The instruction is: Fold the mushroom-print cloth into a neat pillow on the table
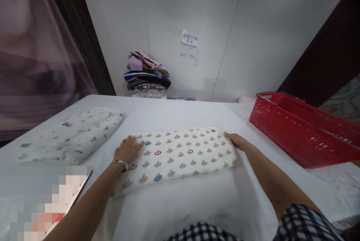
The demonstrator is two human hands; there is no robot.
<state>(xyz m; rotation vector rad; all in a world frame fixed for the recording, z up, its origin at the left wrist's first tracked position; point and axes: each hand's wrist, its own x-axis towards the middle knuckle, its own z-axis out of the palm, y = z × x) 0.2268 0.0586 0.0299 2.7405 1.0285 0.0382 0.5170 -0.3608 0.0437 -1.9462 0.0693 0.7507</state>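
A cream-coloured folded cloth [180, 154] with grey, red and blue mushroom-like prints lies in front of me on the white-covered table. My left hand [128, 150], with a bracelet at its wrist, rests on the cloth's left end, its fingers stretched out over the fabric. At the far right corner, my right hand [235, 140] holds the cloth's edge; part of its fingers is hidden by the fabric. The cloth lies flat as a long rectangle between both hands.
Another white printed cloth [75, 132] lies to the left. A red plastic basket [298, 132] stands on the right. Folded fabrics are stacked [147, 77] against the wall, near paper notes [189, 47]. A blurred-out flat object [56, 203] lies at lower left.
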